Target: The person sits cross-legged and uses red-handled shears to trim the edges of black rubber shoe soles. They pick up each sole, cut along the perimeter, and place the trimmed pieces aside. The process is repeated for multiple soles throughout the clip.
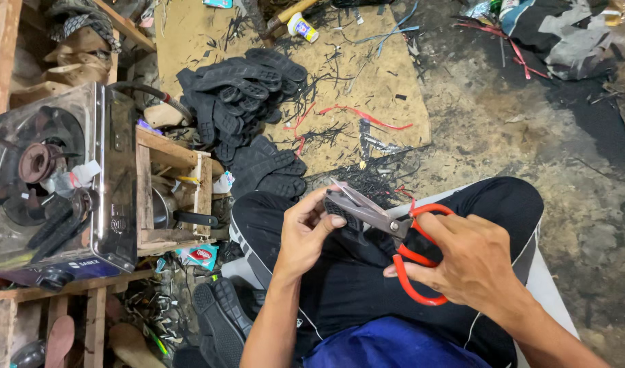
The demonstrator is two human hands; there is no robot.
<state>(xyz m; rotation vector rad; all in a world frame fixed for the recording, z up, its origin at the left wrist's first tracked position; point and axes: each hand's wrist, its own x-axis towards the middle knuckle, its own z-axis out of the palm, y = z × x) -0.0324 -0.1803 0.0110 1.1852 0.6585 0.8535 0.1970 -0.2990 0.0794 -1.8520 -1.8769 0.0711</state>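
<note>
- Left hand [302,232] pinches a small black rubber sole piece [344,212]: light, flexible, best held by its edge.
- Right hand [472,259] grips red-handled scissors [394,228], blades parted around the piece.

a rough grey concrete floor [530,129], stained dark and strewn with thin black rubber trimmings, fills the right side. a worn brown board mat [367,82] lies on it at the top centre, littered with black shavings and red strips. on the mat's left edge sits a heap of black rubber shoe soles [247,102]. at the left stands a bare wooden rack [169,197] beside a steel single-burner gas stove [60,184]. crumpled dark cloth [564,34] lies in the top right corner. the light is even and dull.
</note>
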